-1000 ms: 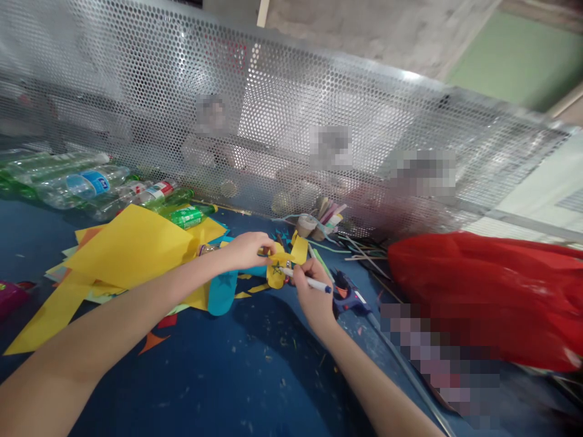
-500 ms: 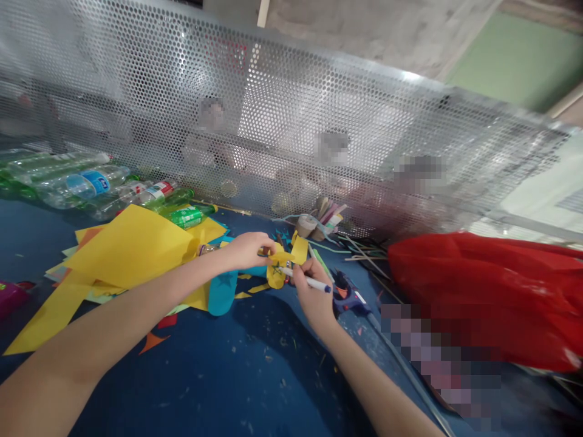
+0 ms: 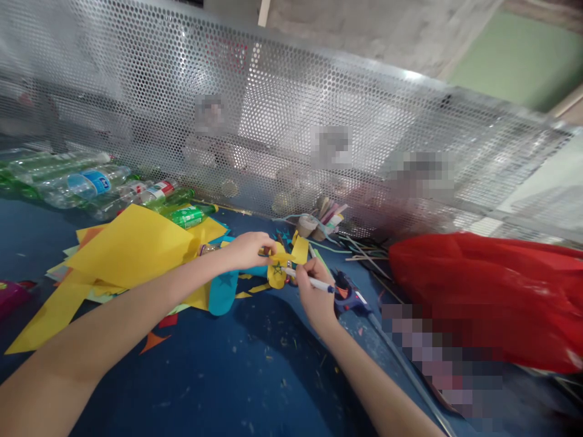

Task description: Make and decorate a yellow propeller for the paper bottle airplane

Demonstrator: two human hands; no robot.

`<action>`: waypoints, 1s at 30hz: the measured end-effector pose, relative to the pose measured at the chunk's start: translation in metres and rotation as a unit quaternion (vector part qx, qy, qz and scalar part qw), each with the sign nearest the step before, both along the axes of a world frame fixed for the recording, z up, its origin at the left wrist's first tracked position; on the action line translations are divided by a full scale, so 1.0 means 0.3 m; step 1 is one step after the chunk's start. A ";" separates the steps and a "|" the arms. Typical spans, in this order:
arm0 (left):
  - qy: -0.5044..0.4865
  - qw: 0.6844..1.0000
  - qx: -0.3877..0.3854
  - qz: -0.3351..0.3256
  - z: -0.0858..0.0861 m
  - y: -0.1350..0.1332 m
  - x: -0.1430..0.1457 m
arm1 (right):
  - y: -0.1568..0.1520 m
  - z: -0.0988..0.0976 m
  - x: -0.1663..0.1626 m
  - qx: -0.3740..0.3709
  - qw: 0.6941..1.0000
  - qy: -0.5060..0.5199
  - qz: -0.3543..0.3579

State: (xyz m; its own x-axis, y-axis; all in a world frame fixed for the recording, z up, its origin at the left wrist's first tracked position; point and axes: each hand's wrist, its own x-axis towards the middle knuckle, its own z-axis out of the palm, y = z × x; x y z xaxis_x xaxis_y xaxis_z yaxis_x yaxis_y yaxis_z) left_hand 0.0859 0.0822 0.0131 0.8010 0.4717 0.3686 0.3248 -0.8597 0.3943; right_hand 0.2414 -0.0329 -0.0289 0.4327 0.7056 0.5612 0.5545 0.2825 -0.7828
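My left hand is closed on a yellow paper cutout, its fingers pinching the upper edge. A dark star outline shows on the paper's rounded lower part. My right hand grips a white marker with a blue end; the tip is at the star, though I cannot tell whether it touches. Just left of the cutout, a blue paper piece with a rounded end bears a darker star. Beyond my right hand lies a dark blue glue gun. Yellow paper scraps lie below my left hand.
Yellow paper sheets are piled at left, with plastic bottles behind. Small cups stand near the perforated metal screen. A red bag fills the right side. People sit beyond the screen. Orange scraps lie in front.
My right hand and the marker have shifted slightly to the right, the tip now at the star's right side. My left hand has stayed in place on the yellow cutout.
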 end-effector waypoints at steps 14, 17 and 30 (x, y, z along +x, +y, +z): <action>0.008 1.000 -0.005 0.005 0.011 -0.007 -0.002 | -0.003 0.010 -0.004 -0.004 1.000 -0.005 0.003; 0.009 1.000 -0.004 0.006 0.010 -0.006 -0.002 | -0.004 0.010 -0.003 -0.008 1.000 -0.005 -0.001; 0.005 1.000 -0.002 -0.002 0.001 -0.001 -0.001 | -0.001 0.008 -0.002 0.001 1.000 -0.005 -0.001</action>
